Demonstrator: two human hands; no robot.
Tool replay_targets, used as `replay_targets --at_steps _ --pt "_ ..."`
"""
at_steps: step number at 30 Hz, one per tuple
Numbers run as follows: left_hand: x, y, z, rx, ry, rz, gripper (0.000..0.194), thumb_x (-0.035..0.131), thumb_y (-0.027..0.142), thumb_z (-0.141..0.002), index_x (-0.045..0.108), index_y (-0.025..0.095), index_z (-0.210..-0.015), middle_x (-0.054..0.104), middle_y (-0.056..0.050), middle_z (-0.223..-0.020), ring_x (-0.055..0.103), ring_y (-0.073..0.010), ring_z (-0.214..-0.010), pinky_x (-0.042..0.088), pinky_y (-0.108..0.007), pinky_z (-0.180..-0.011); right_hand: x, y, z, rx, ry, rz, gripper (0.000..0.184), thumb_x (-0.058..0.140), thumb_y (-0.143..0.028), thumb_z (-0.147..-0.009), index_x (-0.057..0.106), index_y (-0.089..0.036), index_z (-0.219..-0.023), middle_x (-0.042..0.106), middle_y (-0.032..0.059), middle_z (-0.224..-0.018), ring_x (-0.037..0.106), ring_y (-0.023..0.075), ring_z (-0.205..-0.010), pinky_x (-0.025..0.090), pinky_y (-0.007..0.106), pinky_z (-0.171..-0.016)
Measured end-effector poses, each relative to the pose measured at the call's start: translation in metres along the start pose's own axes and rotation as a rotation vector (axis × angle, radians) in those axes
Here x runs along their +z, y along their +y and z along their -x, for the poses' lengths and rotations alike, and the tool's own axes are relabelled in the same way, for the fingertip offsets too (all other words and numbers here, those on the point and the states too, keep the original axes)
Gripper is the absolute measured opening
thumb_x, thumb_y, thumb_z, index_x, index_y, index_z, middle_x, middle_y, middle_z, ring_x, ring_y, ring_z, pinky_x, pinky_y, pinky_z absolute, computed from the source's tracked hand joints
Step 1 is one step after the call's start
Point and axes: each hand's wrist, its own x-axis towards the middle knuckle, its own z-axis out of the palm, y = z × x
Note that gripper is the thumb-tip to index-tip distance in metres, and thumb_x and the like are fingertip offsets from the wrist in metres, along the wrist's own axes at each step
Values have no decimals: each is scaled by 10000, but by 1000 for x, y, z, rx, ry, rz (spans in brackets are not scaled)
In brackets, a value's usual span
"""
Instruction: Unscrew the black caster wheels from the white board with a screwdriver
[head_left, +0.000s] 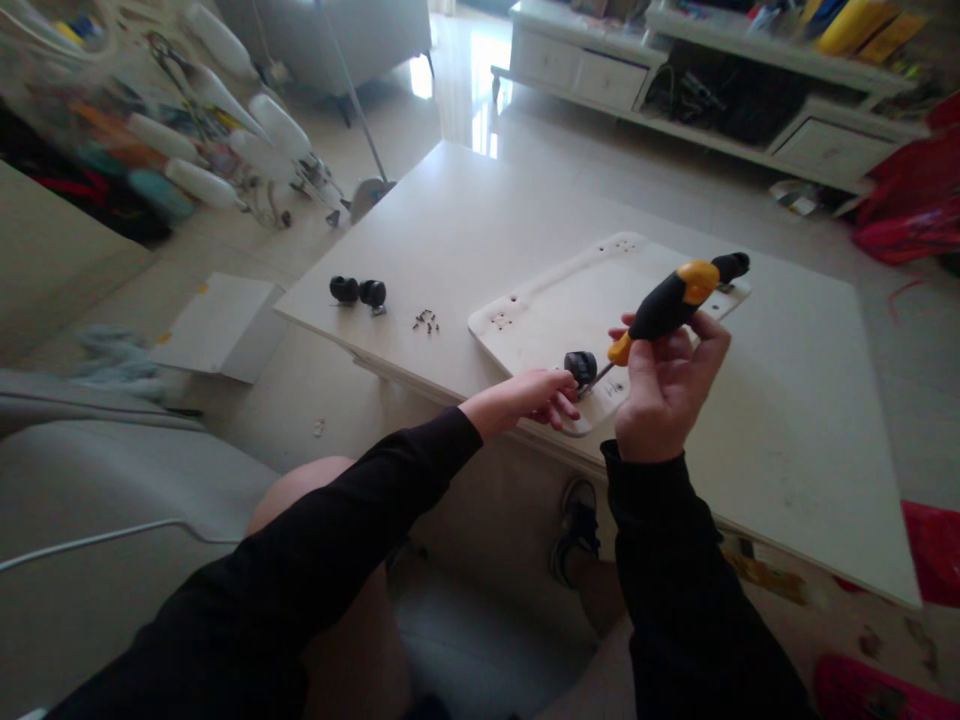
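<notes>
A white board with rounded corners and small holes lies flat on the white table. At its near corner stands a black caster, and my left hand is closed at its base, fingertips against it. My right hand grips a yellow-and-black screwdriver, tilted so its shaft points down at that caster's base. The tip and any screw under it are too small to make out. Another black caster sits at the board's far right corner, partly behind the screwdriver handle.
Two loose casters and several small screws lie on the table left of the board. On the floor to the left is a white box. A grey sofa is beside me, and a white TV cabinet stands beyond the table.
</notes>
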Motion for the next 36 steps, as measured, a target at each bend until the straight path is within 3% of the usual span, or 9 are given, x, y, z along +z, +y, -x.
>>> replay_targets --at_steps 4,6,12,15,21,25,29,34,36 --pt "0 -1 -1 13 -7 9 181 531 239 -965 659 149 -876 728 -41 -751 579 -107 -533 434 -260 -591 1 3 -3 -42 64 16 581 866 -266 -741 509 -309 -1199 621 -30 -1076 712 122 -852 611 278 -711" --pt "0 -2 -1 22 -4 5 188 527 235 -965 660 147 -865 732 -46 -766 593 -110 -541 441 -265 -599 1 3 -3 -51 112 34 613 893 -248 -700 512 -310 -1175 601 -41 -1076 710 115 -804 623 285 -683" --pt "0 -2 -1 26 -1 8 189 532 234 -954 654 153 -836 741 -54 -772 591 -111 -533 439 -269 -602 -3 3 1 -33 18 28 461 754 -309 -873 530 -296 -1276 757 17 -1077 783 201 -980 663 393 -826" --pt "0 -1 -1 11 11 4 184 540 236 -945 665 151 -839 741 -55 -772 583 -111 -529 424 -268 -589 -3 6 0 -42 -20 37 383 668 -344 -943 542 -289 -1300 748 46 -1147 764 178 -921 657 393 -819" --pt "0 -2 -1 21 15 0 187 546 227 -937 681 143 -839 762 -82 -815 606 -118 -556 443 -272 -596 -1 8 -2 -108 114 50 606 898 -287 -737 531 -315 -1219 600 -18 -1094 729 137 -844 653 317 -739" --pt "0 -3 -2 24 16 -12 195 544 239 -944 684 144 -848 770 -83 -823 609 -117 -541 431 -269 -576 -1 3 0 -51 80 12 488 805 -270 -844 521 -297 -1240 686 -23 -1014 785 172 -878 651 341 -768" --pt "1 -3 -3 19 38 -22 166 566 234 -916 684 144 -843 774 -91 -825 607 -118 -538 400 -272 -555 -1 1 0 -48 34 16 386 676 -320 -934 510 -285 -1281 749 30 -1086 780 180 -947 648 361 -784" --pt "1 -2 -2 29 27 -30 170 560 240 -920 684 149 -849 775 -87 -829 608 -126 -553 440 -279 -587 1 3 -2 -52 120 61 556 861 -310 -761 513 -307 -1195 646 -25 -1061 736 137 -827 618 291 -661" --pt "1 -2 -1 35 21 -30 179 547 242 -932 681 153 -855 775 -85 -830 610 -128 -561 447 -278 -595 1 2 -2 -53 134 59 549 867 -299 -754 515 -305 -1176 636 -38 -1037 748 143 -816 631 304 -672"
